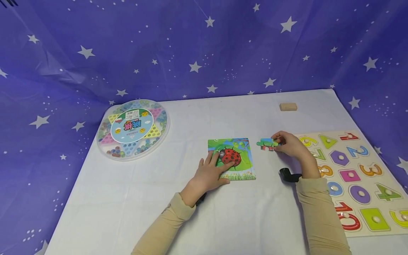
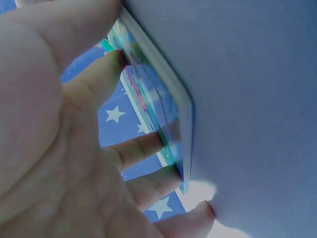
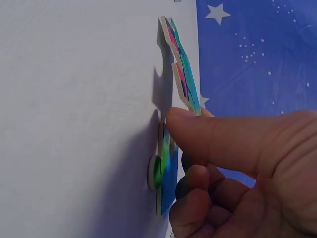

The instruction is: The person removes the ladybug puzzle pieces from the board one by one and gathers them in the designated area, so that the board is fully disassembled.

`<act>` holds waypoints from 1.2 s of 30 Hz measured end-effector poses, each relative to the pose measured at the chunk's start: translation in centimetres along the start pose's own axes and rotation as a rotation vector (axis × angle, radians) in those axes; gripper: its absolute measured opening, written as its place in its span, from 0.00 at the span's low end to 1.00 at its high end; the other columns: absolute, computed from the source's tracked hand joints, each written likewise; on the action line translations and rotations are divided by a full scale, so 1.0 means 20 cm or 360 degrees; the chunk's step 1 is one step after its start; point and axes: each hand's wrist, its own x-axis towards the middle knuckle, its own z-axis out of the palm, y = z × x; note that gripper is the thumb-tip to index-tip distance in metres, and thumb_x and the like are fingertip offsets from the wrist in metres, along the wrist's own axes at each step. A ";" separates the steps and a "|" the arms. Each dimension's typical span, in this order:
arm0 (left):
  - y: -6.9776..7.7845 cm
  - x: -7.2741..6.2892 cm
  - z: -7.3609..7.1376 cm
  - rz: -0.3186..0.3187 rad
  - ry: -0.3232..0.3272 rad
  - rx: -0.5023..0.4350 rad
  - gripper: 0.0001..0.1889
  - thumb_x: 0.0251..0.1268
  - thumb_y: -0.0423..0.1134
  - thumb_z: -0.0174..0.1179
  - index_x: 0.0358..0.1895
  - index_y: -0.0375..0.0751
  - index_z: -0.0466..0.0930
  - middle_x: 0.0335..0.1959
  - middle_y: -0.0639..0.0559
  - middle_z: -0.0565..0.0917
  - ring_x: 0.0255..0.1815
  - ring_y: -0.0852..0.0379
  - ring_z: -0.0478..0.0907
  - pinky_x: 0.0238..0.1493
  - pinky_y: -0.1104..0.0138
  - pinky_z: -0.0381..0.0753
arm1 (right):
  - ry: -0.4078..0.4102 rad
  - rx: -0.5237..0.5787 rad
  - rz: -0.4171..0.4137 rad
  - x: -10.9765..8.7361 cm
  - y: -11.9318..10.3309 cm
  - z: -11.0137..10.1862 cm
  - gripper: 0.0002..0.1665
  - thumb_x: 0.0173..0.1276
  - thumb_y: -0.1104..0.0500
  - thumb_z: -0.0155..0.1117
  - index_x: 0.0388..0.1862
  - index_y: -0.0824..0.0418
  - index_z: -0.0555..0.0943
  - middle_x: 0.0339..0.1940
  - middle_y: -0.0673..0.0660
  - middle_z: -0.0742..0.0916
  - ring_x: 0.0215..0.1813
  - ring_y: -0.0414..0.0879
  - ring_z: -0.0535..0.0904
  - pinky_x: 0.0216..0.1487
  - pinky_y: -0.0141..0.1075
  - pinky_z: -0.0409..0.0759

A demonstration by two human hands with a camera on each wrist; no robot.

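Note:
A square ladybug jigsaw puzzle (image 1: 236, 145) lies on the white table, its pieces fitted in a frame. My left hand (image 1: 208, 173) rests across its left side with fingers spread, the fingertips (image 2: 153, 141) touching the picture. To the puzzle's right, my right hand (image 1: 288, 143) pinches a jigsaw piece (image 1: 267, 143) between thumb and fingers, blue and green on top with red at the lower edge. In the right wrist view this piece (image 3: 185, 69) is tilted up from the table. Below it, a second blue-green piece (image 3: 168, 178) with a round knob is close to the curled fingers.
A round marble-board box (image 1: 132, 129) stands at the back left. A wooden block (image 1: 288, 107) lies at the back right. Under and beyond the right forearm is a number-and-shape peg board (image 1: 345, 223). A starry purple cloth (image 1: 178, 46) hangs behind the table.

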 end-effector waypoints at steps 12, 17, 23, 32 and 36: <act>0.00 0.00 0.00 0.0004 -0.0003 0.0019 0.33 0.58 0.63 0.49 0.68 0.70 0.53 0.70 0.42 0.47 0.70 0.41 0.38 0.62 0.45 0.51 | 0.0022 0.0079 -0.0081 0.00 -0.11 0.04 0.24 0.60 0.67 0.59 0.56 0.68 0.70 0.41 0.65 0.74 0.40 0.55 0.72 0.32 0.37 0.71; 0.00 0.00 0.00 0.0004 -0.0012 0.0039 0.33 0.58 0.64 0.49 0.68 0.70 0.52 0.70 0.42 0.47 0.70 0.41 0.38 0.61 0.45 0.51 | -0.0091 0.0067 -0.0262 0.04 -0.24 0.18 0.21 0.61 0.65 0.61 0.54 0.68 0.73 0.41 0.64 0.78 0.40 0.54 0.75 0.37 0.41 0.72; 0.00 0.00 0.00 0.0002 -0.0024 0.0082 0.33 0.59 0.64 0.47 0.68 0.71 0.51 0.70 0.41 0.46 0.70 0.40 0.38 0.61 0.45 0.52 | -0.0329 -0.0069 -0.0444 0.09 -0.39 0.37 0.25 0.63 0.61 0.60 0.58 0.71 0.71 0.48 0.63 0.78 0.45 0.53 0.75 0.44 0.45 0.73; 0.01 -0.01 0.00 0.0019 -0.0014 0.0207 0.31 0.60 0.64 0.44 0.68 0.71 0.52 0.71 0.44 0.46 0.70 0.40 0.40 0.60 0.46 0.55 | -0.0385 -0.0265 -0.0560 0.14 -0.52 0.50 0.23 0.65 0.55 0.59 0.49 0.74 0.74 0.28 0.59 0.76 0.30 0.50 0.69 0.30 0.39 0.67; 0.01 -0.01 -0.01 0.0010 -0.0007 0.0189 0.31 0.60 0.64 0.45 0.68 0.70 0.53 0.71 0.45 0.46 0.70 0.40 0.40 0.60 0.46 0.55 | -0.0418 -0.0112 -0.0490 0.14 -0.52 0.52 0.26 0.66 0.54 0.57 0.54 0.74 0.72 0.28 0.56 0.77 0.30 0.46 0.70 0.30 0.37 0.69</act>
